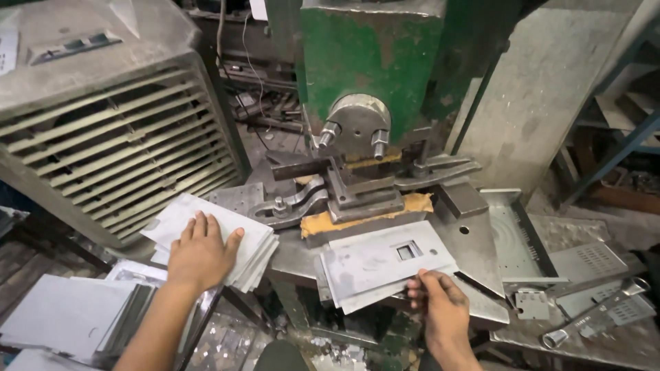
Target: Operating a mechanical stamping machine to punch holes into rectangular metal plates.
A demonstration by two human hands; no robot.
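You have no packages, signs or screens before you. The only label-like thing is a pale rectangular plate (74, 42) set into the top of the grey louvred cooler (103, 130) at your upper left; its markings are too small to make out. A white sheet edge (258, 8) shows at the top, behind the green press (371, 62); you cannot tell what it is.

A grey louvred cooler (103, 130) fills the space up and left of the hands. A green press frame (375, 58) rises straight ahead. A bare concrete wall (543, 89) stands right, beside blue shelving (622, 148) in dim light.
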